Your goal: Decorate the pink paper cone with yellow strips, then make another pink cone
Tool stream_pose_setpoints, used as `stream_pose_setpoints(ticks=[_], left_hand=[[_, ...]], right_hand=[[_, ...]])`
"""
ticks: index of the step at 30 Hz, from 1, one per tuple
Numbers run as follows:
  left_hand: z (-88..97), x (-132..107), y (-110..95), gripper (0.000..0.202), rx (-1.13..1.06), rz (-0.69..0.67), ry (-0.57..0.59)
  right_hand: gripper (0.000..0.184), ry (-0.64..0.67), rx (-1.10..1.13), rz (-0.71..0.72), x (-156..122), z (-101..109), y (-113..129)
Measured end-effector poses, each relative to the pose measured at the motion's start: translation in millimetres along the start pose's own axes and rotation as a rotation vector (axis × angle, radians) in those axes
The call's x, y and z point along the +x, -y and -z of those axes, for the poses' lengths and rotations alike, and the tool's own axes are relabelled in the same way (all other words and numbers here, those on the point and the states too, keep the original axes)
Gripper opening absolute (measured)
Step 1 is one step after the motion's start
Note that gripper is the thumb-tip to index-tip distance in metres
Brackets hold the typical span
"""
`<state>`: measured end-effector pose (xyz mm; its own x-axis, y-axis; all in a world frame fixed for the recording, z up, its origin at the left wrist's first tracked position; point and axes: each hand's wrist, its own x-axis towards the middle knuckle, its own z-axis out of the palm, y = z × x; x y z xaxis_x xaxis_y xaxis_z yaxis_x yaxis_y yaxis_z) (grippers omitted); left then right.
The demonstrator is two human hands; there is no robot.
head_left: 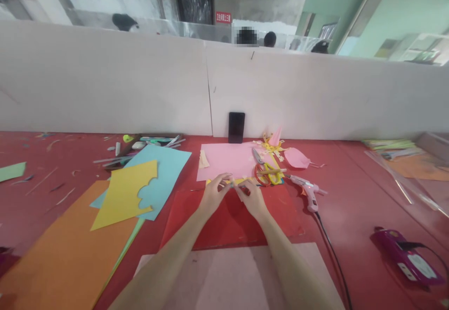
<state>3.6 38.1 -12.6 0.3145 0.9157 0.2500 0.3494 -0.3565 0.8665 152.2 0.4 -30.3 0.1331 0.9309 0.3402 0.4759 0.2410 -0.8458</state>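
Note:
My left hand (216, 192) and my right hand (253, 196) meet above a red mat (228, 228), fingertips pinched close together. Between them is something small and pale, too tiny to name. Just beyond the fingers lies a pink sheet (224, 158) with a thin yellow strip along its near edge. Scissors with red handles (260, 174) and a pair with yellow handles (272, 174) rest near my right hand. A pink glue gun (309, 193) lies to the right, its black cord trailing toward me.
On the left lie yellow paper (122, 198), blue paper (168, 165) and orange paper (66, 254). A tray of tools (140, 148) sits behind them. A black phone (236, 127) leans on the white partition (157, 81). Pink cut pieces (297, 158) and a purple device (409, 256) are on the right.

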Motion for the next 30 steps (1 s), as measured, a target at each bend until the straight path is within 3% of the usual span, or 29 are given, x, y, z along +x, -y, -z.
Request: stream_pose_setpoints(ticks=[11,14,18,20,23,27,30], left_hand=[[-3.3,-6,-3,0.012,-0.201,0.004,0.025],[1.6,-8,-10,0.01,-0.129,-0.025,-0.076],[21.8,-3,-17,0.02,0.109,-0.148,-0.374],[32.2,3,-12,0.028,0.236,-0.171,-0.379],[40.9,12,9,0.036,0.347,-0.072,-0.301],[42.9,19,35,0.04,0.38,0.073,-0.31],[44.3,21,39,0.041,0.4,0.102,-0.293]], right_hand=[[0.026,0.057,-0.043,-0.046,-2,0,-1],[0.024,0.019,-0.011,-0.055,-1,0,-1],[0.027,-0.005,-0.005,-0.058,-1,-1,-1],[0.027,0.012,-0.036,-0.054,-2,-1,-1],[0.026,0.031,-0.078,-0.052,-3,-1,0],[0.024,0.046,-0.1,-0.05,-4,-1,0],[0.024,0.059,-0.117,-0.046,-4,-1,0]])
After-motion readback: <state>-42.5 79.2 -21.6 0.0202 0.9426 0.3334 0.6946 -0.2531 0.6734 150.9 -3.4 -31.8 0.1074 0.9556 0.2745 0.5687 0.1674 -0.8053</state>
